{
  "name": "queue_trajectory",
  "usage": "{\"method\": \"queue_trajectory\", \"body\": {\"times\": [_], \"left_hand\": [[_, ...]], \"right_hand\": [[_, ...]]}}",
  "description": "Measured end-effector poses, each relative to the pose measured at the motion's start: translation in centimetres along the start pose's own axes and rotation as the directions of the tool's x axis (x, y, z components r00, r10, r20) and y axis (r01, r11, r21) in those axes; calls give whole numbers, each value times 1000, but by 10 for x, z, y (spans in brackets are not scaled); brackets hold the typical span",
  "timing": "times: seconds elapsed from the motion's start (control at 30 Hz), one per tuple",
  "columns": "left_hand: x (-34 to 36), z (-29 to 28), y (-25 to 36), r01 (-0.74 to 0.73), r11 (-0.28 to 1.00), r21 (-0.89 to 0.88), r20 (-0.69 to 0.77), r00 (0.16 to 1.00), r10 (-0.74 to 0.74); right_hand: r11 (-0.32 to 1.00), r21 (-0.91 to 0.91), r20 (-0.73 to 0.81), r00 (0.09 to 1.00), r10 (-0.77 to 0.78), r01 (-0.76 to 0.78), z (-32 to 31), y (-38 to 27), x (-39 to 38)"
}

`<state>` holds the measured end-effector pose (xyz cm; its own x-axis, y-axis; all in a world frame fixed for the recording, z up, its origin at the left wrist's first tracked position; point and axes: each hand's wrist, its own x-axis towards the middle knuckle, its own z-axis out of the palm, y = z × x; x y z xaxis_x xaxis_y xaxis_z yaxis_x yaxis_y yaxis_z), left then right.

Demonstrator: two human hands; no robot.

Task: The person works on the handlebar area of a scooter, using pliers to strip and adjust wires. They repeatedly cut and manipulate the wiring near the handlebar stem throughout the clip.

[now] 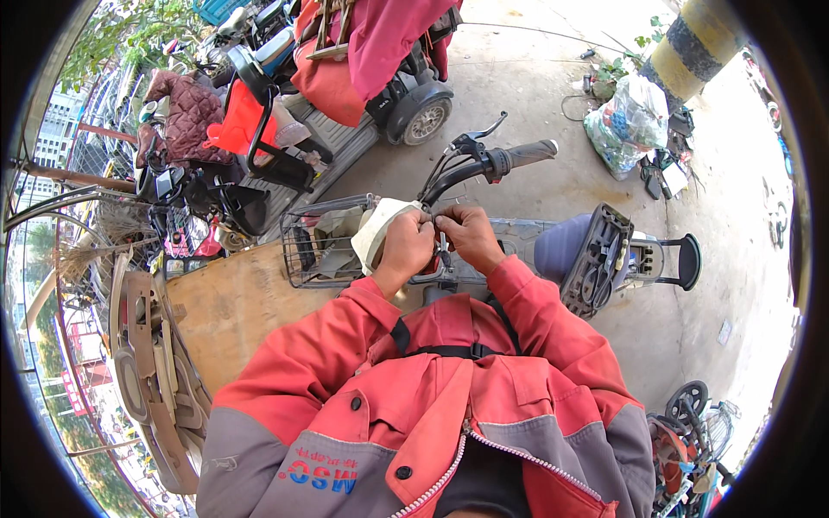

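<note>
Work gently at the base of the handlebar (pixel 454 178), just beside the white panel (pixel 373 230), with left hand (pixel 406 248) and right hand (pixel 471 235) curled closed near each other, any held part too hidden to tell, pinching lightly rather than tugging.

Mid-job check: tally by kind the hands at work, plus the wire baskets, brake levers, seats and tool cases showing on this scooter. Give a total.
Hands: 2 (left hand, right hand)
Wire basket: 1
Brake lever: 1
Seat: 1
Tool case: 1
Total: 6
</note>
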<state>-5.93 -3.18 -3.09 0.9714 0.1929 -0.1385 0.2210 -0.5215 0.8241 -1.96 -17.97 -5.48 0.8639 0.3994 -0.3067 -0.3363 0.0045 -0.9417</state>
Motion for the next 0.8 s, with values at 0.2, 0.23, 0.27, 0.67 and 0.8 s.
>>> {"method": "queue_trajectory", "body": {"times": [0.2, 0.23, 0.27, 0.67, 0.8], "left_hand": [[-1, -2, 9, 14, 999, 36, -22, 1000, -14], [-1, -1, 8, 22, 1000, 7, -19, 1000, -22], [-1, -1, 6, 31, 999, -20, -17, 999, -31], [3, 3, 2, 17, 1000, -6, -42, 999, -18], [4, 3, 0, 76, 994, -79, -1, 997, -76]], "right_hand": [[985, -148, -38, 995, -90, 83, 0, 6, 2], [980, -170, -43, 993, -109, 100, 0, 6, 2], [974, -191, -46, 991, -128, 117, 0, 6, 3], [977, -184, -70, 990, -121, 106, 0, -2, -3], [978, -151, -40, 988, -149, 141, -1, 2, -1]]}}
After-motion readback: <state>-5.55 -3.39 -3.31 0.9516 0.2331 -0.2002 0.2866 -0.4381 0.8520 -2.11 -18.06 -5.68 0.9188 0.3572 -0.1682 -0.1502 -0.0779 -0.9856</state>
